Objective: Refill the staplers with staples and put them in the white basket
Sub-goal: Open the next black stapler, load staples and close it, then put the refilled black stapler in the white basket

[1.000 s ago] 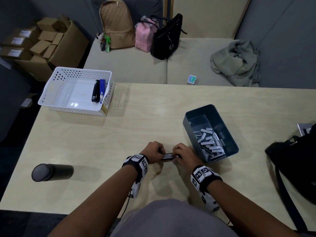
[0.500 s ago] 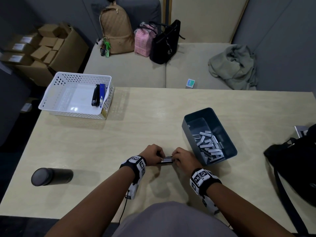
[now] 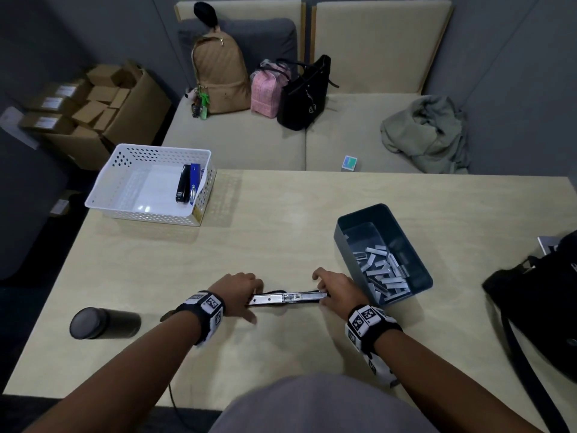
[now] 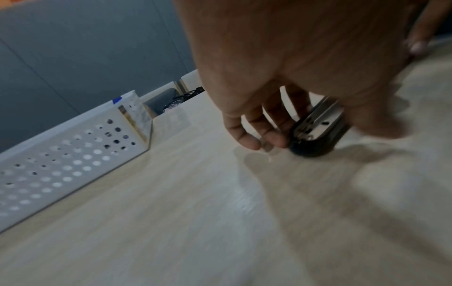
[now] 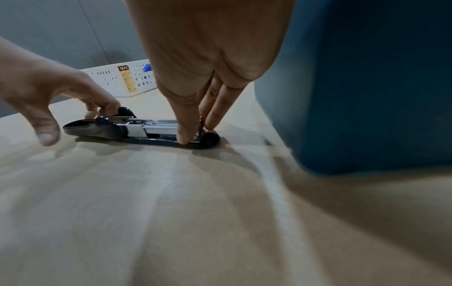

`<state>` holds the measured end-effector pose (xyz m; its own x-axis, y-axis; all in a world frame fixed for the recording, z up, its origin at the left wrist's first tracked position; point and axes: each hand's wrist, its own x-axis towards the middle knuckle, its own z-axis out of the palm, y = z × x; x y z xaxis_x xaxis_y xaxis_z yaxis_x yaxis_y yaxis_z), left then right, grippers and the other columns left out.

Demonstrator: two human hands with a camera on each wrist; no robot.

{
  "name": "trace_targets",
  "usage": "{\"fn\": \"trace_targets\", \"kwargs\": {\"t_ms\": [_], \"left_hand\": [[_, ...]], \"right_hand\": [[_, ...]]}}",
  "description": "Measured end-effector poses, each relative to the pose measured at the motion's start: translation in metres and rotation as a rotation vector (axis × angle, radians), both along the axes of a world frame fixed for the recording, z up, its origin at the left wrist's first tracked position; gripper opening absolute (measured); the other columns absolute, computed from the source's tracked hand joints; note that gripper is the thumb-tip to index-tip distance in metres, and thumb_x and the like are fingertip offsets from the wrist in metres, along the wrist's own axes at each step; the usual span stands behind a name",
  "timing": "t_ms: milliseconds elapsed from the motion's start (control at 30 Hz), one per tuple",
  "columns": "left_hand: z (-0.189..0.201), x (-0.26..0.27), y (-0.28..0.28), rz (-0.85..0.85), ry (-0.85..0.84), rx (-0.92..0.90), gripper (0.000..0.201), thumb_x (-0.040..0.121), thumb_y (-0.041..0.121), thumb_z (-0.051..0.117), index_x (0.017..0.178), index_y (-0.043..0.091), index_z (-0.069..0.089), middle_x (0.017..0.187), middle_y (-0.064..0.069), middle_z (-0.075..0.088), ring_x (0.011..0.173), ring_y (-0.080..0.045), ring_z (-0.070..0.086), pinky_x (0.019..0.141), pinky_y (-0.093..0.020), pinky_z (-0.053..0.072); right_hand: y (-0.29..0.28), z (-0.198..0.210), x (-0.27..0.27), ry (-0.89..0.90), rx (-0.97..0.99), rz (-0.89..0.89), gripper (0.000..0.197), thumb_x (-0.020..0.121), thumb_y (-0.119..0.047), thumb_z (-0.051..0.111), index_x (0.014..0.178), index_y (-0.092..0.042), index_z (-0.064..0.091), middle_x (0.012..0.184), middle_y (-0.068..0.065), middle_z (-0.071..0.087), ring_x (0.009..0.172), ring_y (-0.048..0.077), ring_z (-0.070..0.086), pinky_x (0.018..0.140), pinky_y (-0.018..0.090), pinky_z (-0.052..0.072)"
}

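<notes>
A black stapler [image 3: 288, 297] lies swung fully open and flat on the table near me, its metal staple channel facing up [image 5: 149, 126]. My left hand [image 3: 242, 289] holds its left end [image 4: 318, 131] with curled fingers. My right hand [image 3: 335, 287] pinches the right end [image 5: 195, 133] between thumb and fingers. The white basket [image 3: 199, 210] stands at the far left of the table with a black stapler [image 3: 183, 184] and a blue stapler [image 3: 195, 179] inside. A blue-grey bin [image 3: 418, 245] with several staple strips [image 3: 385, 275] sits just right of my right hand.
A dark bottle [image 3: 103, 323] lies on its side at the near left. A black bag [image 3: 537, 307] occupies the table's right edge. Behind the table a sofa holds a tan backpack [image 3: 220, 73], pink bag [image 3: 268, 89], black handbag [image 3: 304, 95], and grey garment [image 3: 427, 132].
My hands have moved apart, and the stapler that was folded short between them now lies stretched out fully open on the table.
</notes>
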<state>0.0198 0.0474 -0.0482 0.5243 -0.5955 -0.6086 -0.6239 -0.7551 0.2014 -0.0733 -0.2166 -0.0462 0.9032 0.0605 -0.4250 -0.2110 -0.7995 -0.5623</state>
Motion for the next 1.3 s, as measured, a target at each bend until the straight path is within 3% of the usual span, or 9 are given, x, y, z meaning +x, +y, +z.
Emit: {"fn": "trace_targets", "kwargs": {"t_ms": [167, 433, 533, 633, 733, 800, 933, 1100, 1300], "left_hand": [[0.025, 0.009, 0.001, 0.068, -0.089, -0.065, 0.03, 0.077, 0.036, 0.069, 0.103, 0.022, 0.062, 0.107, -0.001, 0.062, 0.098, -0.026, 0.062, 0.077, -0.034, 0.047], [0.073, 0.007, -0.059, -0.095, -0.163, -0.222, 0.022, 0.074, 0.032, 0.067, 0.088, 0.015, 0.067, 0.093, -0.005, 0.058, 0.077, -0.029, 0.06, 0.064, -0.036, 0.047], [0.068, -0.007, -0.089, -0.156, -0.17, -0.199, 0.029, 0.078, 0.034, 0.065, 0.094, 0.011, 0.065, 0.098, -0.008, 0.057, 0.077, -0.032, 0.061, 0.063, -0.037, 0.047], [0.053, -0.019, -0.11, -0.188, -0.196, -0.21, 0.037, 0.083, 0.037, 0.062, 0.107, 0.009, 0.06, 0.105, -0.012, 0.056, 0.089, -0.033, 0.059, 0.066, -0.039, 0.044], [0.027, -0.029, -0.116, -0.244, -0.237, -0.137, 0.047, 0.085, 0.041, 0.062, 0.12, 0.01, 0.053, 0.117, -0.014, 0.052, 0.104, -0.033, 0.053, 0.077, -0.042, 0.043], [0.011, -0.037, -0.113, -0.246, -0.269, -0.044, 0.052, 0.087, 0.04, 0.061, 0.126, 0.009, 0.047, 0.122, -0.014, 0.05, 0.108, -0.034, 0.051, 0.085, -0.044, 0.041], [0.002, -0.039, -0.108, -0.171, -0.254, -0.001, 0.039, 0.093, 0.022, 0.052, 0.126, 0.005, 0.043, 0.124, -0.017, 0.05, 0.109, -0.037, 0.05, 0.079, -0.045, 0.043], [0.028, 0.004, -0.073, -0.036, -0.203, -0.067, 0.035, 0.087, 0.007, 0.055, 0.121, 0.004, 0.047, 0.12, -0.017, 0.052, 0.109, -0.035, 0.051, 0.078, -0.046, 0.048], [0.086, 0.093, 0.018, 0.331, -0.315, -0.294, 0.033, 0.087, 0.013, 0.059, 0.117, 0.01, 0.045, 0.111, -0.015, 0.061, 0.099, -0.034, 0.058, 0.078, -0.043, 0.049]], "right_hand": [[0.0, 0.004, 0.0, -0.022, -0.012, 0.025, 0.045, 0.078, -0.004, 0.066, 0.114, -0.026, 0.049, 0.102, -0.003, 0.063, 0.088, 0.013, 0.057, 0.081, 0.029, 0.051], [0.004, 0.008, 0.0, -0.049, 0.012, -0.052, 0.05, 0.076, -0.005, 0.069, 0.113, -0.031, 0.047, 0.098, -0.006, 0.061, 0.088, 0.014, 0.06, 0.08, 0.033, 0.055], [0.002, 0.007, 0.001, -0.035, 0.043, -0.061, 0.053, 0.075, -0.004, 0.069, 0.114, -0.032, 0.047, 0.093, -0.007, 0.059, 0.083, 0.012, 0.058, 0.078, 0.031, 0.055], [-0.002, 0.007, 0.0, -0.041, 0.073, -0.073, 0.056, 0.072, 0.001, 0.066, 0.113, -0.033, 0.048, 0.09, -0.009, 0.056, 0.082, 0.011, 0.056, 0.074, 0.026, 0.051], [-0.007, 0.002, -0.007, 0.015, 0.028, -0.108, 0.074, 0.069, 0.009, 0.06, 0.129, -0.03, 0.042, 0.112, -0.004, 0.054, 0.101, 0.012, 0.053, 0.089, 0.029, 0.051], [-0.011, -0.002, -0.011, 0.067, 0.008, -0.138, 0.08, 0.069, 0.012, 0.058, 0.136, -0.025, 0.038, 0.12, 0.0, 0.051, 0.101, 0.01, 0.049, 0.094, 0.026, 0.049], [-0.009, 0.0, -0.006, 0.134, -0.003, -0.063, 0.076, 0.071, 0.006, 0.062, 0.137, -0.025, 0.04, 0.119, -0.003, 0.051, 0.104, 0.011, 0.049, 0.096, 0.027, 0.047], [0.014, 0.025, 0.035, 0.141, 0.045, 0.046, 0.076, 0.073, -0.008, 0.069, 0.14, -0.024, 0.036, 0.127, 0.002, 0.053, 0.103, 0.014, 0.051, 0.09, 0.027, 0.047], [0.062, 0.062, 0.098, 0.076, 0.079, 0.135, 0.07, 0.083, -0.014, 0.068, 0.144, -0.016, 0.032, 0.132, 0.01, 0.053, 0.116, 0.024, 0.054, 0.093, 0.029, 0.043]]}}
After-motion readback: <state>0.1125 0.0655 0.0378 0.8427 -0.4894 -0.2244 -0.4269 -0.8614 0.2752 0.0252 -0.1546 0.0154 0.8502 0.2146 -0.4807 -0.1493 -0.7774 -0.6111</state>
